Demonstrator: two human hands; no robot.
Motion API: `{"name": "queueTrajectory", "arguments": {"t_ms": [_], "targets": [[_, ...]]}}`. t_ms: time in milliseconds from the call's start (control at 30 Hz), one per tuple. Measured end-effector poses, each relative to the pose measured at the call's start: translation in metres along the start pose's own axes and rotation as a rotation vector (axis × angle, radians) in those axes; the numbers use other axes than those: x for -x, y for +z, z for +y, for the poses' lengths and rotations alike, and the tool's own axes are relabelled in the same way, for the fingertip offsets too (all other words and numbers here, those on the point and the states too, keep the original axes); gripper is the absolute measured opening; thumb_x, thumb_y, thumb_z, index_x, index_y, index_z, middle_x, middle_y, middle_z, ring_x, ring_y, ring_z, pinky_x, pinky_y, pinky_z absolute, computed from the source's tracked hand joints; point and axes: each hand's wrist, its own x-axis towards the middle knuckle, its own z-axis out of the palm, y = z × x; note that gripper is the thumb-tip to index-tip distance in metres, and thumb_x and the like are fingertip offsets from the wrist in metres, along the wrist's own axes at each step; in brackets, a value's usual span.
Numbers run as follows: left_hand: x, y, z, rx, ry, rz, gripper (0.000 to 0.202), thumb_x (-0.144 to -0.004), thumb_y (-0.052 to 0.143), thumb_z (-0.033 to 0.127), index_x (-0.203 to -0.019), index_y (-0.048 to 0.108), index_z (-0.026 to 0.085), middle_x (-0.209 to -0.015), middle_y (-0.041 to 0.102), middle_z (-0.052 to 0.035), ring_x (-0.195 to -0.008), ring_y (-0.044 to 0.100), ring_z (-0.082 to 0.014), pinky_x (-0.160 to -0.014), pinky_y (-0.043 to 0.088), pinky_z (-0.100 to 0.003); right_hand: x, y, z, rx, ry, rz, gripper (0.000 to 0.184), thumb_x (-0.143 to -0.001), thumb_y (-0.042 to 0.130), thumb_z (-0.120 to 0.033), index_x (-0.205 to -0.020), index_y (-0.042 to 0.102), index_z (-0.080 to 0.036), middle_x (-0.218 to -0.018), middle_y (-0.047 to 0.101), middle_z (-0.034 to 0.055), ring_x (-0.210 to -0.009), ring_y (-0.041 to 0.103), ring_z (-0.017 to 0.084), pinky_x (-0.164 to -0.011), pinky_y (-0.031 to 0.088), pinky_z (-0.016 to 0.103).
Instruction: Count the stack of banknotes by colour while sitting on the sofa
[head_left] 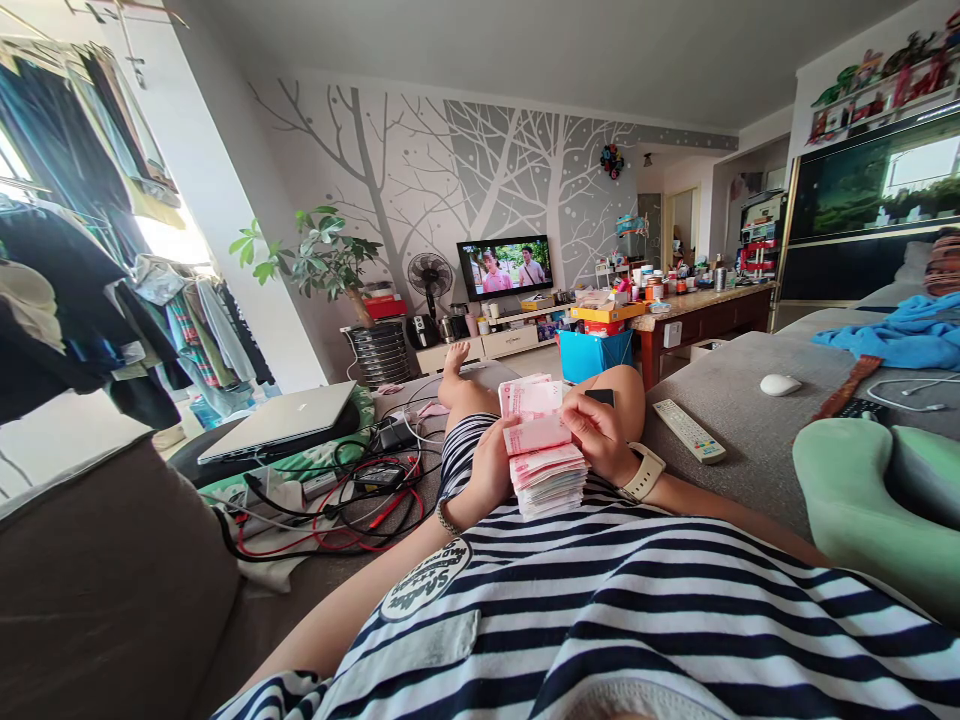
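A thick stack of pink banknotes (546, 470) rests upright on my striped shirt, over my lap. My left hand (487, 475) wraps round the stack's left side and grips it. My right hand (600, 435), with a pale watch at the wrist, pinches the top notes, which are bent upward. A dark phone (600, 397) lies just behind my right hand. My bare leg stretches forward on the grey sofa (750, 440).
A white remote (688, 430) and a white mouse (780, 384) lie on the sofa to the right, near a green cushion (862, 500). On the left lie a laptop (281, 420) and tangled cables (337, 500). A television (505, 266) plays ahead.
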Motion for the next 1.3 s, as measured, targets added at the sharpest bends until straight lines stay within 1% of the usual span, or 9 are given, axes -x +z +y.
{"name": "queueTrajectory", "arguments": {"t_ms": [133,233,400,500,700,767,900,1100,1300], "targets": [[0.005,0.001,0.011,0.059,-0.096,0.054,0.022,-0.081,0.050,0.030,-0.063,0.060,0.023,-0.077,0.069,-0.0059,-0.077,0.060,-0.0209,-0.077,0.053,-0.032,0.001,-0.001,-0.001,0.005,0.024,-0.012,0.045,-0.095,0.049,-0.058,-0.070,0.056,-0.021,-0.052,0.042,-0.0027,-0.051,0.040,0.014,-0.053,0.032,0.028],[0.006,0.002,0.014,0.042,-0.068,0.059,0.022,-0.081,0.049,0.029,-0.063,0.059,0.021,-0.076,0.067,-0.0043,-0.081,0.059,-0.0196,-0.077,0.052,-0.029,0.002,0.000,0.001,-0.026,0.015,-0.031,0.050,-0.094,0.047,-0.062,-0.071,0.059,-0.020,-0.054,0.050,-0.0006,-0.050,0.041,0.014,-0.052,0.033,0.028],[0.003,0.005,0.012,0.073,-0.101,0.095,0.024,-0.079,0.051,0.025,-0.056,0.055,0.020,-0.067,0.061,-0.0025,-0.071,0.054,-0.0169,-0.068,0.048,-0.027,0.002,0.002,0.003,-0.119,0.000,-0.076,0.050,-0.096,0.045,-0.060,-0.071,0.060,-0.019,-0.058,0.059,0.0015,-0.046,0.041,0.012,-0.050,0.034,0.028],[0.003,0.009,0.012,0.145,-0.143,0.106,0.024,-0.078,0.053,0.025,-0.055,0.055,0.020,-0.063,0.057,-0.0005,-0.064,0.050,-0.0150,-0.062,0.046,-0.026,0.001,0.002,0.006,-0.091,-0.015,-0.004,0.044,-0.096,0.050,-0.054,-0.069,0.056,-0.019,-0.059,0.057,0.0006,-0.052,0.046,0.013,-0.056,0.037,0.028],[0.006,0.015,0.016,0.420,-0.316,0.065,0.015,-0.075,0.055,0.026,-0.061,0.052,0.022,-0.055,0.051,0.0041,-0.053,0.047,-0.0128,-0.056,0.048,-0.027,-0.007,0.002,0.017,0.063,0.060,0.255,0.036,-0.089,0.062,-0.050,-0.073,0.049,-0.021,-0.061,0.048,-0.0026,-0.058,0.046,0.014,-0.057,0.037,0.027],[0.006,0.016,0.014,0.512,-0.356,0.039,0.011,-0.074,0.056,0.027,-0.065,0.053,0.022,-0.057,0.053,0.0046,-0.052,0.049,-0.0127,-0.057,0.049,-0.028,-0.009,0.002,0.020,0.079,0.092,0.287,0.034,-0.087,0.064,-0.049,-0.077,0.049,-0.021,-0.065,0.050,-0.0025,-0.060,0.048,0.014,-0.057,0.038,0.027],[0.004,0.017,0.009,0.605,-0.380,0.002,0.008,-0.072,0.059,0.028,-0.070,0.055,0.021,-0.060,0.057,0.0047,-0.053,0.052,-0.0123,-0.058,0.051,-0.028,-0.010,0.003,0.024,0.091,0.151,0.266,0.031,-0.089,0.060,-0.050,-0.082,0.049,-0.022,-0.065,0.049,-0.0035,-0.058,0.046,0.014,-0.057,0.036,0.027],[0.005,0.016,0.011,0.472,-0.316,-0.004,0.013,-0.071,0.057,0.032,-0.065,0.050,0.023,-0.057,0.051,0.0049,-0.054,0.050,-0.0134,-0.059,0.049,-0.029,-0.009,0.003,0.030,0.154,0.141,0.184,0.040,-0.092,0.053,-0.050,-0.066,0.044,-0.021,-0.057,0.041,-0.0036,-0.059,0.038,0.014,-0.056,0.031,0.027],[0.004,0.005,0.006,0.006,-0.052,0.062,0.018,-0.074,0.051,0.033,-0.061,0.055,0.022,-0.069,0.063,-0.0040,-0.073,0.056,-0.0203,-0.073,0.049,-0.033,-0.007,0.003,0.021,0.110,0.102,0.164,0.041,-0.094,0.051,-0.049,-0.065,0.041,-0.022,-0.058,0.038,-0.0032,-0.059,0.036,0.014,-0.055,0.029,0.027]]}}
